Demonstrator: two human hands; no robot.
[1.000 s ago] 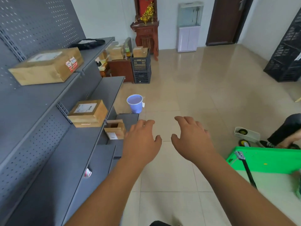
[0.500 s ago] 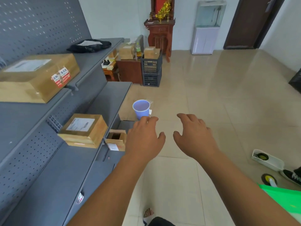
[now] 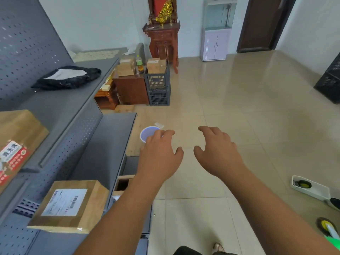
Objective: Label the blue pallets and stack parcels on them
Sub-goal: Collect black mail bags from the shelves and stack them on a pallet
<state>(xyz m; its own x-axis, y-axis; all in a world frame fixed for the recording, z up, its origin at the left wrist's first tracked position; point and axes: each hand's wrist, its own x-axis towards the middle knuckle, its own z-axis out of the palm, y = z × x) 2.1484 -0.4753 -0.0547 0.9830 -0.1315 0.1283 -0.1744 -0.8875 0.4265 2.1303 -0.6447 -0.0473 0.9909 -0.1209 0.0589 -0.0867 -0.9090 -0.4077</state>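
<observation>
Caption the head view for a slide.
Empty left hand and right hand held out above the tiled floor, beside grey shelving carrying a labelled cardboard parcel.

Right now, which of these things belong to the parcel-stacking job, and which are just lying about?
For the job: labelled parcel, red-stickered parcel, black bagged parcel.
Lying about: lilac bucket, dark crates, white tray, wooden shrine.
No blue pallet in view.

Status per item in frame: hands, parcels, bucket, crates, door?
left hand, open, empty.
right hand, open, empty.
labelled parcel, sealed, flat on shelf.
small box, top open.
bucket, upright on floor.
crates, stacked two high.
door, shut.
</observation>
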